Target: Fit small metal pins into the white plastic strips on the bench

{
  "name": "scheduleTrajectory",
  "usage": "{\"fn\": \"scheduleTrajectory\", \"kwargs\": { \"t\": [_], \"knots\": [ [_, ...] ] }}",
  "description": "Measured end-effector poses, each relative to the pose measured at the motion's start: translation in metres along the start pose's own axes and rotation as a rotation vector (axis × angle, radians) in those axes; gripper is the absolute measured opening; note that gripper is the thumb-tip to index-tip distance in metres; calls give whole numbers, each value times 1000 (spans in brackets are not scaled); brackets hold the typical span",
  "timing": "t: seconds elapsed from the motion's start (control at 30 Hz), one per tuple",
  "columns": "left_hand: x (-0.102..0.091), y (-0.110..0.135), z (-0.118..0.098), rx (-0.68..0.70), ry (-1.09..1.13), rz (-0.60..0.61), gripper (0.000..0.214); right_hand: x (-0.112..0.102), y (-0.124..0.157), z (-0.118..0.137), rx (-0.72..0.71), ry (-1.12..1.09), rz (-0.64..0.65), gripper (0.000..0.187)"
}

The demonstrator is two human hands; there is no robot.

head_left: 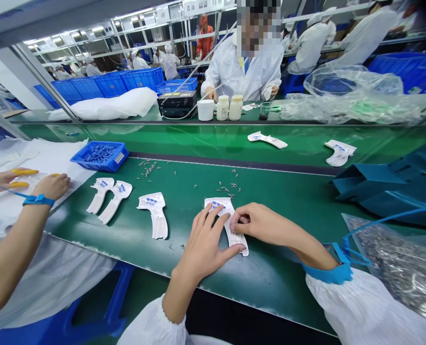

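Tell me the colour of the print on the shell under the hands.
Blue print on the white plastic shell, clearest in the head view.

No text can be read. Blue print is seen on the white shell point(222, 203) at lower centre, and a white label point(118, 157) on the blue bin point(90, 166) at left; both are too small to be made out.

1. Plastic shell point(235, 237): a white, flat, pistol-shaped casing half with a broad head and a narrower ribbed handle. Blue markings show on the head.
2. Pose: lying flat, head toward the far side, handle slanting toward the near right.
3. Location: on the green belt point(278, 206), close to its near edge. The middle is partly hidden from view.
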State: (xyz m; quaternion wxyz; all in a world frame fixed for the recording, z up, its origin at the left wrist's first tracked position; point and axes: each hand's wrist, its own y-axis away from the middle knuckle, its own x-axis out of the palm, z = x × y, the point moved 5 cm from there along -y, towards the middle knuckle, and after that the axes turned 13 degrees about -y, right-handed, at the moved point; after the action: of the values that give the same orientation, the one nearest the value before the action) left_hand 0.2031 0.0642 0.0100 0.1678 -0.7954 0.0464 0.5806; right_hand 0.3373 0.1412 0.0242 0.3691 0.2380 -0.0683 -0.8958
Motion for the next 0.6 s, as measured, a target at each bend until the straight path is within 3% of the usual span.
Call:
{"fn": "scheduleTrajectory", "kwargs": {
  "t": [0.6],
  "knots": [
    [0, -1, 0, 2, 3, -15, 68, 2, 3, 3, -27, 136, -37, 10]
  ]
}}
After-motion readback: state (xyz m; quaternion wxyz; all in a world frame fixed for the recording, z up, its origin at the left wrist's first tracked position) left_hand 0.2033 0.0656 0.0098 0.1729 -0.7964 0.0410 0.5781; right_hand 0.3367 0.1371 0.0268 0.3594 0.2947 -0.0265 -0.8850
